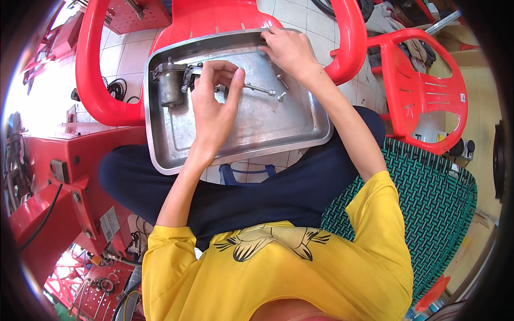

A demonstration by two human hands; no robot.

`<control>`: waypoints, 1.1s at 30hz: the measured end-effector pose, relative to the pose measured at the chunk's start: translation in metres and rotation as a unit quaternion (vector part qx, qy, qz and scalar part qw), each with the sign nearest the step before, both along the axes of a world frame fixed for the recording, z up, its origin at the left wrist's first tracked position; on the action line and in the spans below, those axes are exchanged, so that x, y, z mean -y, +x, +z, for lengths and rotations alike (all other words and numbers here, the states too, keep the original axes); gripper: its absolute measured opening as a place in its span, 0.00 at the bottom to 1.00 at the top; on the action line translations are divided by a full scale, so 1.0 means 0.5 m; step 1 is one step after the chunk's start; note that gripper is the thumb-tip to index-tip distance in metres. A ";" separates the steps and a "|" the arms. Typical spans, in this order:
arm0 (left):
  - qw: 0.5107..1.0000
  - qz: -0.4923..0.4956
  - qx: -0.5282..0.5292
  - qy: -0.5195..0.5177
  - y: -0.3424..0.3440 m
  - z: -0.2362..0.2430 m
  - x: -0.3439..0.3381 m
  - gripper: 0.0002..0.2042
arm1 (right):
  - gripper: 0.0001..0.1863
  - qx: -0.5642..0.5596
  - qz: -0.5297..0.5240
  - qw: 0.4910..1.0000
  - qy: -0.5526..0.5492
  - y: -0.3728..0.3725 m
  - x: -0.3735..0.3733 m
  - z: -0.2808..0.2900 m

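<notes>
A shallow metal tray [257, 152] rests over my lap, against the red chair in front. In its left part stands a grey metal cylinder-shaped part [171, 88], joined to smaller metal fittings. My left hand [215, 101] is over those fittings, thumb and forefinger curled round into a near ring; whatever they pinch is hidden. To the right of its thumb lies a thin metal rod [261, 90]. Two small screws, one dark [282, 81] and one bright [281, 97], lie farther right. My right hand [292, 51] is at the tray's far rim, fingertips bent together over something too small to name.
The red plastic chair [350, 43] surrounds the tray's far side with its armrests. Another red chair [412, 96] stands at the right, above a green woven seat [412, 198]. Red metal equipment [80, 166] stands close on the left. Tiled floor [300, 16] shows beyond.
</notes>
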State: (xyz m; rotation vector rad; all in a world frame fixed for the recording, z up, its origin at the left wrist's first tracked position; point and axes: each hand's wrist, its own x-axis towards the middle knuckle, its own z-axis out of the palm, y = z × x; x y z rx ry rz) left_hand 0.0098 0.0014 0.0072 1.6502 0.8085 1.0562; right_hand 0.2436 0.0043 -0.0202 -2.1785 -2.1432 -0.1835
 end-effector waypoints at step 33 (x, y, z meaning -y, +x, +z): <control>0.999 0.021 0.008 -0.040 -0.018 0.006 -0.044 0.08 | 0.11 -0.157 0.008 0.985 -0.070 -0.001 0.071 0.027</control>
